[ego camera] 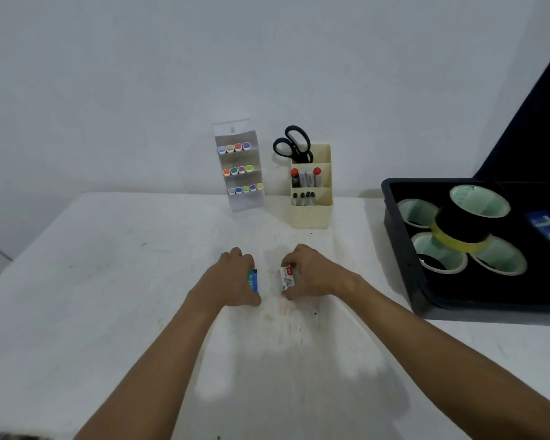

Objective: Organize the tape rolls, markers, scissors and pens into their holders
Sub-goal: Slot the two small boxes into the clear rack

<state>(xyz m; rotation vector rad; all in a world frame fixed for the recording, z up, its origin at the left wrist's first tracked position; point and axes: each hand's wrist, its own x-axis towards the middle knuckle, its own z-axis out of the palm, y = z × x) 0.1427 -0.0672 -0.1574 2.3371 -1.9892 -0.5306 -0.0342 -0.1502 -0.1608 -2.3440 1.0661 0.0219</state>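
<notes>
Head-height, forward-down, seemingly near table (108,281)

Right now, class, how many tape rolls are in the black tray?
5: three pale-cored tape rolls lie flat in the black tray; a yellow and a black one stacked above. Others may be hidden.

A plain office-like workspace: a white table (108,281) against a bare wall (140,74), with a marker rack (240,168), desk organizer (311,198) and tape tray (400,249).
</notes>
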